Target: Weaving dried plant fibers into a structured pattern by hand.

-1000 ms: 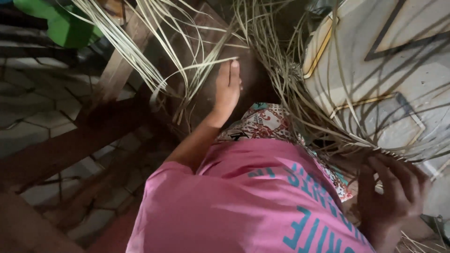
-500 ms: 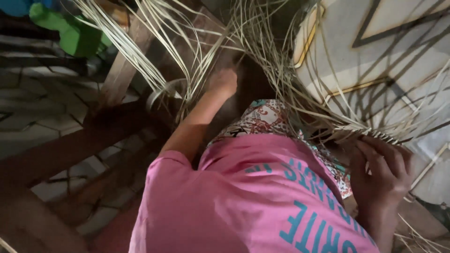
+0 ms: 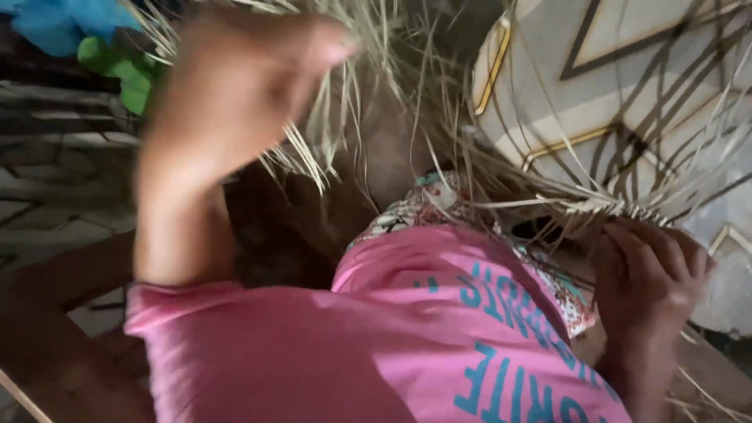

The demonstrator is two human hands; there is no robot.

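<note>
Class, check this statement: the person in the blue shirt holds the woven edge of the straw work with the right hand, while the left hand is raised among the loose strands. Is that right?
Not quite: the shirt is pink, with only its lettering blue. The rest holds in the head view: the right hand grips the woven edge, and the left hand, blurred, is raised among the loose strands.

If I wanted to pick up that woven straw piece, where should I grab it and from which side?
Probably best at the tightly woven edge, where the right hand already grips it from below. That band looks firm, while the loose straw strands fan up and away towards the left hand and would likely slip or bend. Come from underneath, on the person's side.
</note>
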